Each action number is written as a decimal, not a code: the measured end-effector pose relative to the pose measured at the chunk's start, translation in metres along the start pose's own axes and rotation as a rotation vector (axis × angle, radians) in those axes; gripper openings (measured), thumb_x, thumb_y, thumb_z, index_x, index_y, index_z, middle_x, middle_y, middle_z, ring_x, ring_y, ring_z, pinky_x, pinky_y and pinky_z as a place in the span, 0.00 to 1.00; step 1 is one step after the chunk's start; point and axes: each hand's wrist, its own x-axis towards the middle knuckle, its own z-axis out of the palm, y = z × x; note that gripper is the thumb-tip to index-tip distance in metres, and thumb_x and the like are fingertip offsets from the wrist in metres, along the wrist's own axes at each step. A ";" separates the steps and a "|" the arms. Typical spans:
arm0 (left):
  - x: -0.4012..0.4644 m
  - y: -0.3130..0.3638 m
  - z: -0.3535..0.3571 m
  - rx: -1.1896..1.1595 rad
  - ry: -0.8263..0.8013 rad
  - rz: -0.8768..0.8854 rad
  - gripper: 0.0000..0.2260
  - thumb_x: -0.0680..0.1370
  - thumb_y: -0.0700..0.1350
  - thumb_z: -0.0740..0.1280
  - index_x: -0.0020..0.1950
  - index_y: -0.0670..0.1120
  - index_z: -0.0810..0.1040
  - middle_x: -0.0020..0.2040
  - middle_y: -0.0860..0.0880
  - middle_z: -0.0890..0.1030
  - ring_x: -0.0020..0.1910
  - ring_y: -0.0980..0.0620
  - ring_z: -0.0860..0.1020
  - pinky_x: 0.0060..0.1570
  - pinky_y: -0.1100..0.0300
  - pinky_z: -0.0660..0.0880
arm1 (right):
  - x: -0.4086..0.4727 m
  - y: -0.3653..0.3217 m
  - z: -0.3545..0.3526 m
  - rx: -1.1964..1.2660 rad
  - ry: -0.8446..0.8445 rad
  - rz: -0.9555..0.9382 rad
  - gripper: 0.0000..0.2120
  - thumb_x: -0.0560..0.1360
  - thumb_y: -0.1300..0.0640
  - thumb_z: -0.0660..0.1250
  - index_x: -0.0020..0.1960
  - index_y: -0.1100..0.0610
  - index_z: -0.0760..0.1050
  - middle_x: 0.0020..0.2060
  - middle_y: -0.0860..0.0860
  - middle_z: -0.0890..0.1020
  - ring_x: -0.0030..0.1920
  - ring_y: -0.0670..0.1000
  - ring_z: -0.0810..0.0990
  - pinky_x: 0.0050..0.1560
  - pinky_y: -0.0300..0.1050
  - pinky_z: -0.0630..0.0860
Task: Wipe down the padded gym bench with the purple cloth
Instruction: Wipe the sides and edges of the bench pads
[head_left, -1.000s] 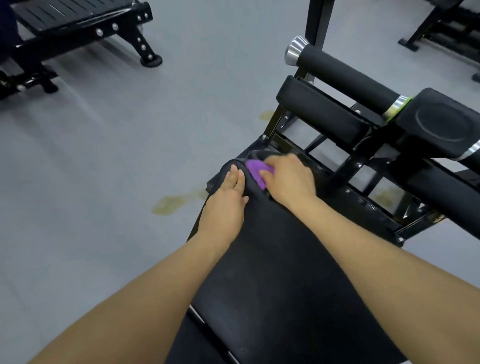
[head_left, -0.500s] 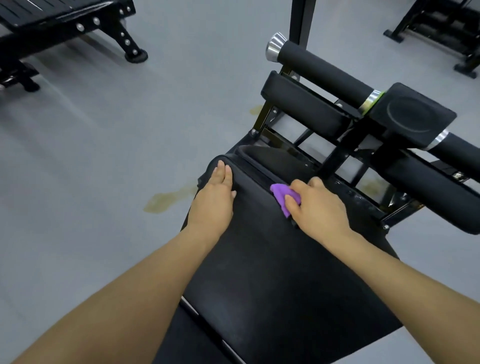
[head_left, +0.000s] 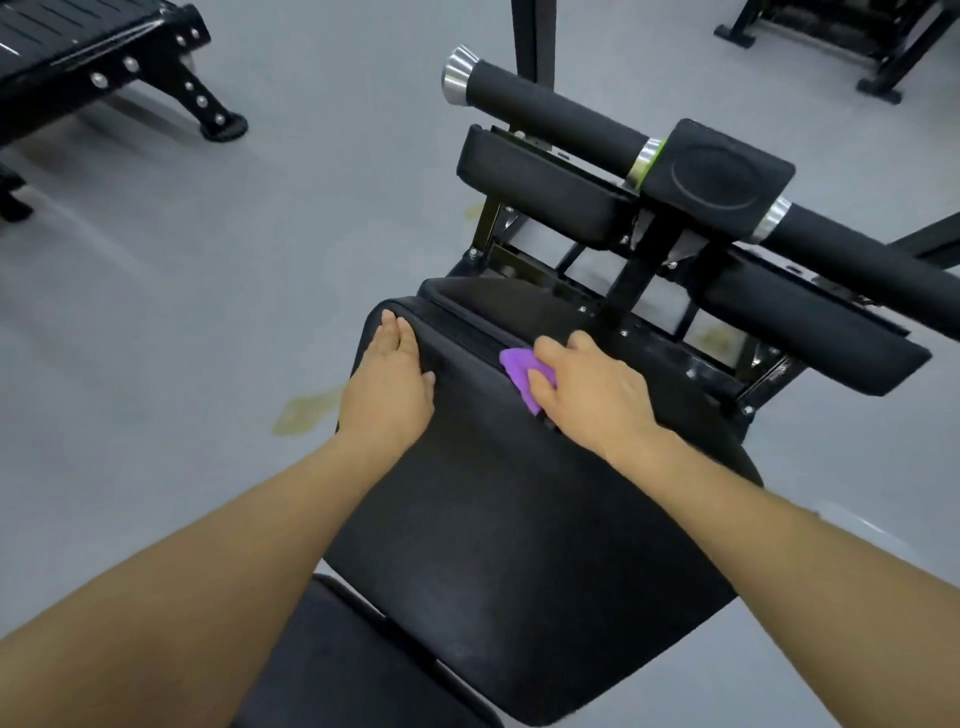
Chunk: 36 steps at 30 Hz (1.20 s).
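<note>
Status of work: my right hand (head_left: 592, 389) is on the purple cloth (head_left: 522, 375), which sits at the far edge of the padded gym bench (head_left: 498, 519), along the seam where the main pad meets the narrower far section. The cloth is bunched under my fingers; only its left part shows, and my fingers are curled down over it, holding it pressed to the upholstery. Judged from this position, the wipe is under way at the far end of the pad. The surface gives no clear sign, wet streak or otherwise, of which areas have been covered, so I cannot certify any portion as done. The broad middle and near stretch of the pad, and the near cushion (head_left: 332, 670) at the bottom of the view, are likely outstanding. My left hand (head_left: 387, 387) lies flat at the far left corner of the pad, fingers straight and together, holding nothing and apparently bracing. Both forearms reach forward from the near edge, the right angling in from the right side, the left from the left, the hands near each other but apart. Beyond the pad stand the roller bar (head_left: 550, 111) and the smaller pads on the frame (head_left: 540, 179), not touched by either hand.
</note>
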 end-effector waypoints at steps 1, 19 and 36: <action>-0.002 0.007 -0.001 0.000 0.021 0.009 0.27 0.81 0.47 0.57 0.77 0.42 0.52 0.78 0.45 0.49 0.74 0.44 0.59 0.70 0.53 0.61 | -0.014 0.013 -0.003 -0.019 -0.022 0.028 0.11 0.80 0.47 0.53 0.57 0.50 0.66 0.48 0.51 0.69 0.37 0.56 0.75 0.35 0.47 0.70; -0.019 0.040 0.019 0.232 -0.021 0.224 0.24 0.82 0.35 0.50 0.77 0.41 0.45 0.78 0.44 0.46 0.77 0.47 0.46 0.73 0.57 0.52 | -0.032 0.040 0.000 0.071 0.009 0.103 0.11 0.79 0.47 0.55 0.56 0.50 0.70 0.45 0.50 0.69 0.40 0.55 0.74 0.37 0.46 0.68; -0.023 0.044 0.020 0.401 -0.064 0.265 0.29 0.78 0.28 0.50 0.76 0.38 0.41 0.78 0.42 0.43 0.77 0.46 0.44 0.63 0.57 0.70 | -0.048 0.047 0.003 0.045 0.059 0.148 0.12 0.80 0.48 0.53 0.58 0.51 0.68 0.50 0.52 0.71 0.41 0.55 0.76 0.37 0.47 0.71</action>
